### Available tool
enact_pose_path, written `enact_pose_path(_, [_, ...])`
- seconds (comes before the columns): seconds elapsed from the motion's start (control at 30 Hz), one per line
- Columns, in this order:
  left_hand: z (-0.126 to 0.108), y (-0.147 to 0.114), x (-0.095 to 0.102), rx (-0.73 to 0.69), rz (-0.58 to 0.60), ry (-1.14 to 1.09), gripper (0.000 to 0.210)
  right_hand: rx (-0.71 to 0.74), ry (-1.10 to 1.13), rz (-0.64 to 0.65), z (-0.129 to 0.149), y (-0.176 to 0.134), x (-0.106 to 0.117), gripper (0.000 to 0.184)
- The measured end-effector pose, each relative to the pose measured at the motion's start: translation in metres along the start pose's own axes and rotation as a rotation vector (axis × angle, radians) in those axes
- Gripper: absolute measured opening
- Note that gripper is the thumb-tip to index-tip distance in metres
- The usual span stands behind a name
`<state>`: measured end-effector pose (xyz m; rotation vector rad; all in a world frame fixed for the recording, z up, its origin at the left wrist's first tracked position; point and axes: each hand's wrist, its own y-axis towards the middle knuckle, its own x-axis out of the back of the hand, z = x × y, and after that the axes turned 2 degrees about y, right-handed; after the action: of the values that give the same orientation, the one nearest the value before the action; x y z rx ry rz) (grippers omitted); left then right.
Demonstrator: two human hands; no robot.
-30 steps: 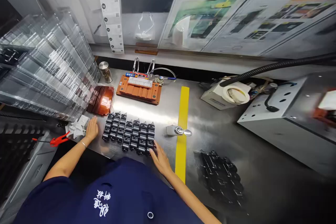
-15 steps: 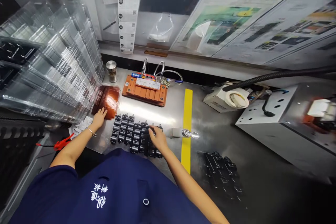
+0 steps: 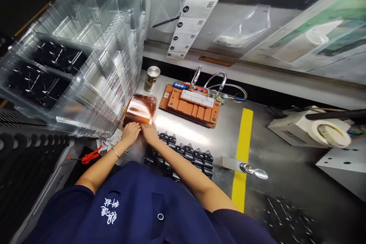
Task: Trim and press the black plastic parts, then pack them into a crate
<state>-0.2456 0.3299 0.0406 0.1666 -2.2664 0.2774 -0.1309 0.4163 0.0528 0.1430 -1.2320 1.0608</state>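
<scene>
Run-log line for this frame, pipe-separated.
left hand: at near edge of amber sheets | right hand: same edge, beside left | grip: unclear | black parts: in rows, partly hidden | orange fixture: no hand on it

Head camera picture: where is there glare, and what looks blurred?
Head view: white glare on the metal table below the orange block, and a shine on the reddish sheets; same view, streaky reflections on the see-through trays; same view, the lower-right black parts look dim and blurred.
</scene>
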Motion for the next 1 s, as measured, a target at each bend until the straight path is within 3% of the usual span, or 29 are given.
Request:
enact_pose_path(0.03, [0.001, -0.006, -0.001, 0.076, -0.082, -0.106, 0.026, -0.011, -0.023, 0.021, -0.001, 0.0, 0.001, 0.04])
enact_pose_path(0.1, [0.006, -0.016, -0.001, 0.361, -0.206, -0.404, 0.029, -0.033, -0.059, 0.053, -0.004, -0.004, 0.004, 0.041])
enact_pose_path(0.17, [0.012, -0.021, 0.001, 0.658, -0.197, -0.673, 0.036, -0.042, -0.078, 0.066, -0.005, -0.012, 0.008, 0.044])
enact_pose_path(0.23, [0.017, -0.019, 0.008, 0.8, -0.103, -0.937, 0.04, -0.04, -0.082, 0.068, -0.003, -0.022, 0.013, 0.048])
enact_pose_path(0.37, [0.018, -0.005, 0.029, 0.694, -0.003, -1.311, 0.03, -0.024, -0.059, 0.072, 0.005, -0.039, 0.029, 0.047])
enact_pose_path(0.43, [0.012, 0.0, 0.038, 0.601, 0.005, -1.302, 0.029, 0.016, 0.009, 0.033, 0.008, -0.045, 0.039, 0.047])
enact_pose_path(0.53, [-0.003, 0.001, 0.046, 0.468, 0.049, -1.208, 0.032, 0.108, 0.161, -0.163, 0.017, -0.047, 0.054, 0.048])
enact_pose_path(0.63, [-0.017, -0.002, 0.051, 0.328, 0.085, -1.07, 0.024, 0.139, 0.257, -0.307, 0.028, -0.046, 0.065, 0.037])
enact_pose_path(0.73, [-0.026, -0.006, 0.054, 0.166, 0.034, -0.82, 0.011, 0.109, 0.281, -0.293, 0.035, -0.046, 0.072, 0.03])
enact_pose_path(0.83, [-0.029, -0.009, 0.054, 0.055, 0.014, -0.637, 0.013, 0.102, 0.305, -0.223, 0.034, -0.051, 0.079, 0.026])
enact_pose_path(1.0, [-0.027, -0.011, 0.047, -0.011, 0.095, -0.684, 0.016, 0.128, 0.372, -0.085, 0.026, -0.056, 0.09, 0.023])
